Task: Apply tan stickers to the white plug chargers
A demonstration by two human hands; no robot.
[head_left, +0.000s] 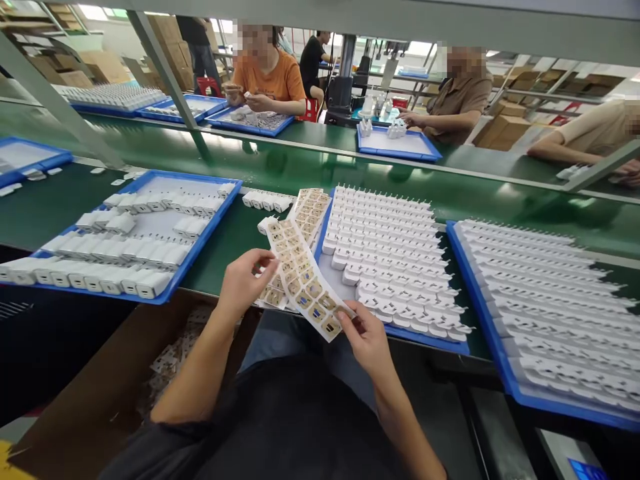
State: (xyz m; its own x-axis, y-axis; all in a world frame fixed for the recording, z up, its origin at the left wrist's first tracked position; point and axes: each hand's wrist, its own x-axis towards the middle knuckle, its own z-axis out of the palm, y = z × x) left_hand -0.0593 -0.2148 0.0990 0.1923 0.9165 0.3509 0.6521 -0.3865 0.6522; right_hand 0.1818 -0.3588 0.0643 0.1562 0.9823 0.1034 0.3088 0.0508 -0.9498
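Note:
A long sheet of tan stickers [305, 283] on white backing slants across the table's front edge, bowed along its length. My right hand [367, 333] pinches its lower right corner between thumb and fingers. At its left edge, the thumb and forefinger of my left hand [247, 283] close together on the sheet's margin. A few cells near the lower end show blue or dark patches. Under and behind it lie more sticker sheets [313, 207]. Beside these, a short row of white plug adapters [267, 201] and one single adapter [267, 225] rest on the green surface.
A blue-rimmed tray [200, 250] of adapters lies at left. To the right are two trays packed with white adapters, one nearer [430, 343] and one farther right [480, 320]. A cardboard box [100, 400] with scraps stands below. Co-workers sit across the green line.

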